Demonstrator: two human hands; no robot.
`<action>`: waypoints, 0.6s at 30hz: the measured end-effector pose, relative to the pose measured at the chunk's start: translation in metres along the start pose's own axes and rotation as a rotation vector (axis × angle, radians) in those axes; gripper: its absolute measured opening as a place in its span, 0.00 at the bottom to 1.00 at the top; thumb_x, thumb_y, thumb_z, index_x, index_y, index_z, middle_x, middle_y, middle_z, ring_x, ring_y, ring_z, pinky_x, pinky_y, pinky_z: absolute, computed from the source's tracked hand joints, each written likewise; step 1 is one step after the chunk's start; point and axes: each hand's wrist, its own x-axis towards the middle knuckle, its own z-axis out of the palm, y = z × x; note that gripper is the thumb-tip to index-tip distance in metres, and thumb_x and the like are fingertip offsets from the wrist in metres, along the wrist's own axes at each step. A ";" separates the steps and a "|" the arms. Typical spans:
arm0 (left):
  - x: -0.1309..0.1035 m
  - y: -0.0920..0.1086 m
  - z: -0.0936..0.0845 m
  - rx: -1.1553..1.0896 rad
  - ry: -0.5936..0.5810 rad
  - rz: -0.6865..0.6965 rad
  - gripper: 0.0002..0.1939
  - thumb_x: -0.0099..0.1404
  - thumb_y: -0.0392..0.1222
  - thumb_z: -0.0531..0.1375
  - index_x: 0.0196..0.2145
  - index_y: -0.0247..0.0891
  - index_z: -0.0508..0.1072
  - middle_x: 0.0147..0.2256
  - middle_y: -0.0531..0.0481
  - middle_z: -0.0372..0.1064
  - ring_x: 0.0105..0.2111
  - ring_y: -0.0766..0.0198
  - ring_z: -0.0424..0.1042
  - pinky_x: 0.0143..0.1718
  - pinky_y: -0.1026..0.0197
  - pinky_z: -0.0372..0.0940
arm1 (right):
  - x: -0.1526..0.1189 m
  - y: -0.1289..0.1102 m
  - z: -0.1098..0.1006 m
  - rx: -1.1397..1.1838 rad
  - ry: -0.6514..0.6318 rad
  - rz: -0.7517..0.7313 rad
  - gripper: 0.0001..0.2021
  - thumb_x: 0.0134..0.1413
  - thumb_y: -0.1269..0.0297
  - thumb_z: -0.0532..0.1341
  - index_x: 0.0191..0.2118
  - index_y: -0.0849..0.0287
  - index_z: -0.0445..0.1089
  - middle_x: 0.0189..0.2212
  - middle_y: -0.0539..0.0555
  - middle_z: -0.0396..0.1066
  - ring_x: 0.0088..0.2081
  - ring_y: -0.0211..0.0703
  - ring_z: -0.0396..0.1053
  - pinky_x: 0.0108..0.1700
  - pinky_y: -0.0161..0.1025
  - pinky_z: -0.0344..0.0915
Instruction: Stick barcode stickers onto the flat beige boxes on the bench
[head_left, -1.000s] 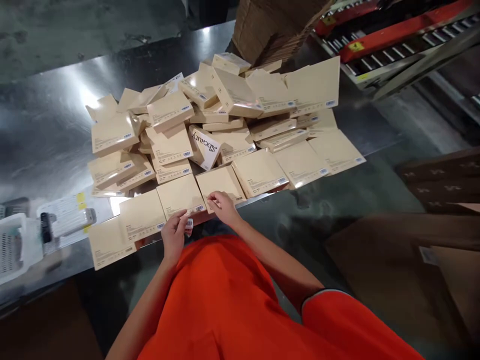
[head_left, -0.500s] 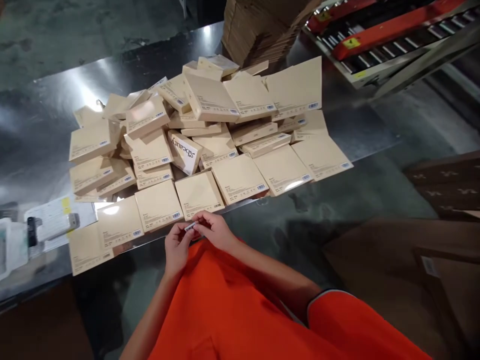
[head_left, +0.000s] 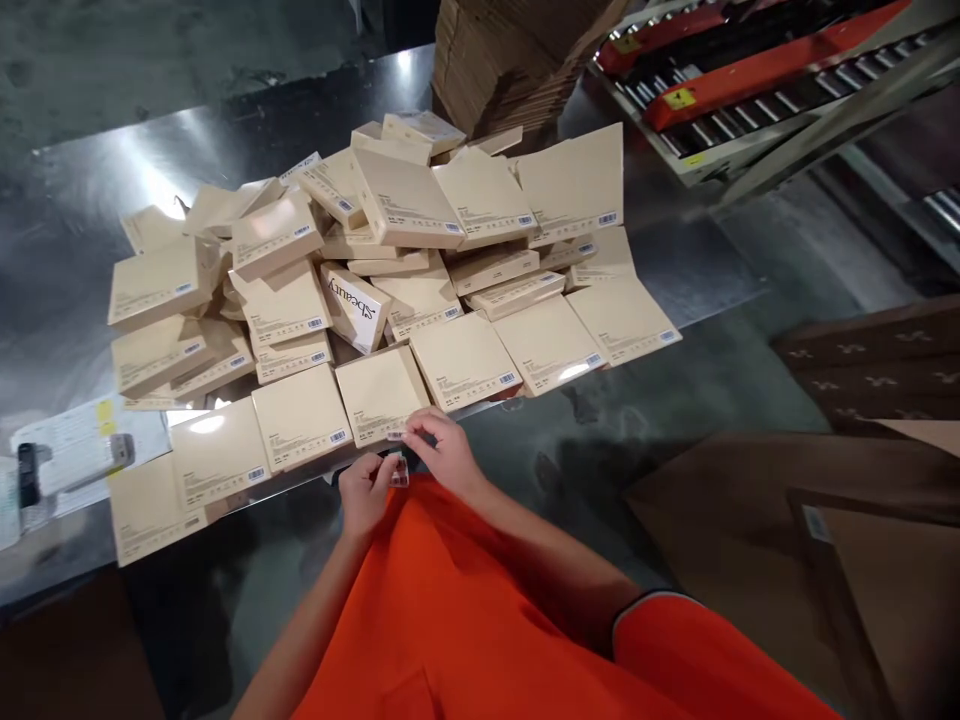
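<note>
My left hand [head_left: 366, 492] is closed in a pinch on a small strip of barcode labels [head_left: 400, 471], just in front of the table edge. My right hand [head_left: 445, 452] has thumb and forefinger together on a small barcode sticker [head_left: 395, 436]. Its fingertips are over the lower right corner of a flat cream box [head_left: 381, 392] and cover that corner in part. To either side, a front row holds more cream boxes, among them one on the left [head_left: 298, 415] and one on the right [head_left: 463, 360], with printed text and barcodes facing up.
Behind the row rises a loose heap of cream boxes [head_left: 409, 200] on the metal table [head_left: 67, 220]. Papers and a white device [head_left: 82, 465] lie at the left. Stacked brown cardboard [head_left: 502, 70] stands at the back, a roller conveyor [head_left: 750, 110] at the far right, cartons [head_left: 877, 370] below it.
My hands were together at the label strip. They have come apart: the right has moved to the box corner with a sticker, while the left keeps the strip. The view has shifted slightly.
</note>
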 end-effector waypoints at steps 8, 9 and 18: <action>0.015 -0.015 0.007 0.382 -0.237 0.267 0.12 0.61 0.39 0.59 0.20 0.40 0.71 0.57 0.48 0.66 0.62 0.45 0.56 0.64 0.36 0.42 | 0.016 0.026 -0.011 -0.686 0.067 0.061 0.12 0.57 0.64 0.57 0.25 0.57 0.73 0.60 0.56 0.59 0.63 0.60 0.45 0.59 0.60 0.43; 0.016 -0.016 0.008 0.420 -0.247 0.274 0.12 0.62 0.38 0.59 0.21 0.41 0.72 0.56 0.48 0.66 0.62 0.45 0.57 0.64 0.34 0.41 | 0.014 0.029 -0.007 -0.709 0.054 0.057 0.12 0.57 0.64 0.57 0.25 0.57 0.73 0.60 0.55 0.59 0.63 0.60 0.45 0.59 0.60 0.42; 0.019 -0.014 0.006 0.448 -0.281 0.267 0.13 0.63 0.39 0.57 0.21 0.40 0.72 0.56 0.49 0.67 0.61 0.45 0.57 0.62 0.35 0.47 | 0.008 0.042 0.011 -0.800 0.058 0.079 0.13 0.59 0.64 0.54 0.26 0.58 0.72 0.64 0.54 0.53 0.64 0.61 0.41 0.60 0.63 0.40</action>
